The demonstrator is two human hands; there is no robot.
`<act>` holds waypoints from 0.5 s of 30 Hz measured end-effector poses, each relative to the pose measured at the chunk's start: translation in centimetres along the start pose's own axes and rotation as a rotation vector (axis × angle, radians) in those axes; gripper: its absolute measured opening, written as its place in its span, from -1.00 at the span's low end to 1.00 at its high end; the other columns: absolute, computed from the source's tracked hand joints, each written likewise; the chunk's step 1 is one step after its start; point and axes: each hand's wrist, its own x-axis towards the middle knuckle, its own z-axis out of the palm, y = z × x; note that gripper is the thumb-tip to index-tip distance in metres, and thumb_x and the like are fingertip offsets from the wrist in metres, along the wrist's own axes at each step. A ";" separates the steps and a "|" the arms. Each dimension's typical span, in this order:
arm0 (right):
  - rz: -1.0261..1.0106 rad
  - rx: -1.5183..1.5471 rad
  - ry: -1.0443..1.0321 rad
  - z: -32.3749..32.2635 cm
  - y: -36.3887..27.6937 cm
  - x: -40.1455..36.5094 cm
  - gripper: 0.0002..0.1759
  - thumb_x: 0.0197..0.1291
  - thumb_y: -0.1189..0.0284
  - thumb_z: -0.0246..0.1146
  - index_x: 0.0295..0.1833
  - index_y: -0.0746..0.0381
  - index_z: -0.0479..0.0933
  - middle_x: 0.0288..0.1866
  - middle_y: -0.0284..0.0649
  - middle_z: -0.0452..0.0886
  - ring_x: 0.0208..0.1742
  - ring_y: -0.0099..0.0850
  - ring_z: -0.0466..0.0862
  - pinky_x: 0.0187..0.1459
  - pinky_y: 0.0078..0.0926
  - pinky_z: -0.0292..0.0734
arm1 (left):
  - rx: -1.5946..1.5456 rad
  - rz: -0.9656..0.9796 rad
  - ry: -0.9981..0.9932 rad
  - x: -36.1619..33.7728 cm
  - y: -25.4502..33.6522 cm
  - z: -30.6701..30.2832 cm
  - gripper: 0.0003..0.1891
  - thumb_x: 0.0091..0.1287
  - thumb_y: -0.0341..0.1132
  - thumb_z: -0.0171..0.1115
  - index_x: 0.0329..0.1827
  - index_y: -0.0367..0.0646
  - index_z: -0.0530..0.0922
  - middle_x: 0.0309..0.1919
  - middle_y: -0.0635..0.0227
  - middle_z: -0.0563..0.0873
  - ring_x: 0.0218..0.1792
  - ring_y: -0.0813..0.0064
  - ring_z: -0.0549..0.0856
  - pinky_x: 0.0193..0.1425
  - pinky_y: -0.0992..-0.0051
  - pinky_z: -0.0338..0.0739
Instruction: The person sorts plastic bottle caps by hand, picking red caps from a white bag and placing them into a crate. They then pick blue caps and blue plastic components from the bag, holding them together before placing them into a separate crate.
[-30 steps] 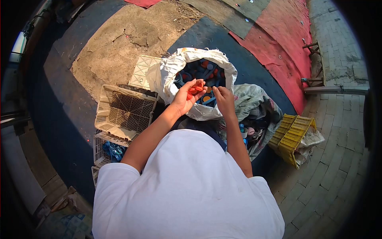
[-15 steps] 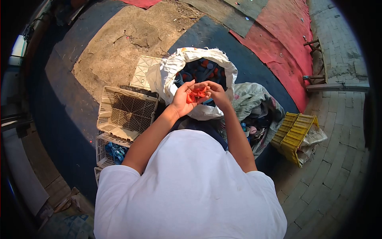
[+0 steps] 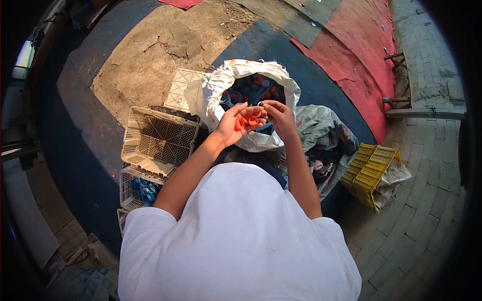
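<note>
Several small orange-red plastic caps (image 3: 249, 119) rest in my left hand (image 3: 230, 126), which is cupped palm up with the fingers curled round them. Close to its fingertips, my right hand (image 3: 281, 118) has thumb and fingers pinched on a small dark piece (image 3: 261, 104), too small to name. Both hands are over the near side of a white woven sack (image 3: 290, 89) with a rolled-down rim. Inside the sack lie many blue, grey and red plastic pieces (image 3: 261, 90). My hands and forearms hide part of the sack's near rim.
To the left, a cream plastic crate (image 3: 161, 170) stands on another crate (image 3: 126, 193) with blue pieces (image 3: 145, 191). A grey-green sack (image 3: 316, 120) of mixed items is at right, beside a yellow crate (image 3: 365, 169). Red matting (image 3: 351, 65) covers ground beyond.
My right hand has drawn slightly right, away from the caps in my left palm. The small dark piece now shows between its fingertips. My left hand has barely moved.
</note>
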 end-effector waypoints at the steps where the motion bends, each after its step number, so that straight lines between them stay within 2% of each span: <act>1: -0.039 -0.027 0.034 0.1 -0.1 -0.1 -0.76 0.40 0.42 0.38 0.06 0.35 0.68 -0.21 -0.34 0.74 -0.27 -0.64 0.65 -0.20 -0.67 0.58 | 0.006 0.006 -0.003 0.0 0.0 0.2 -0.45 0.65 -0.07 -0.16 0.21 -0.40 0.62 0.05 0.05 0.76 0.05 0.20 0.76 0.28 0.32 0.67; 3: -0.117 -0.081 0.099 0.5 -0.1 -0.2 -0.77 0.39 0.44 0.38 0.04 0.36 0.68 -0.22 -0.31 0.75 -0.29 -0.64 0.65 -0.21 -0.67 0.56 | 0.020 0.020 -0.007 0.0 0.1 0.3 -0.45 0.65 -0.07 -0.16 0.22 -0.41 0.61 0.06 0.04 0.76 0.06 0.19 0.76 0.30 0.32 0.66; 6: -0.204 0.012 0.145 1.1 0.1 -0.3 -0.78 0.39 0.47 0.38 0.05 0.35 0.69 -0.23 -0.29 0.75 -0.32 -0.64 0.63 -0.25 -0.66 0.54 | 0.035 0.036 -0.035 0.2 0.0 -0.3 -0.44 0.65 -0.05 -0.13 0.29 -0.41 0.56 0.19 0.08 0.71 0.16 0.17 0.71 0.33 0.29 0.63; 9: -0.248 -0.029 0.300 0.9 0.8 -0.4 -0.81 0.40 0.46 0.37 0.03 0.34 0.69 -0.24 -0.31 0.75 -0.35 -0.63 0.63 -0.28 -0.65 0.53 | -0.005 0.071 0.005 0.4 -0.2 -0.9 -0.45 0.65 -0.06 -0.13 0.33 -0.40 0.54 0.26 0.08 0.67 0.18 0.15 0.70 0.35 0.29 0.61; 12: -0.256 -0.176 0.349 -1.1 2.1 -0.1 -0.80 0.42 0.47 0.34 0.05 0.33 0.72 -0.19 -0.27 0.78 -0.29 -0.60 0.71 -0.21 -0.62 0.61 | -0.005 0.113 0.040 0.1 0.0 -1.1 -0.46 0.64 -0.08 -0.10 0.36 -0.39 0.52 0.29 0.09 0.64 0.21 0.14 0.69 0.39 0.26 0.59; 15: -0.247 -0.691 0.341 -2.9 3.4 -0.1 -0.78 0.39 0.49 0.33 0.06 0.36 0.72 -0.19 -0.25 0.78 -0.30 -0.59 0.70 -0.21 -0.61 0.63 | -0.066 0.157 0.080 -0.6 0.4 -0.5 -0.49 0.62 -0.09 -0.07 0.31 -0.36 0.57 0.20 0.14 0.70 0.18 0.18 0.71 0.37 0.31 0.60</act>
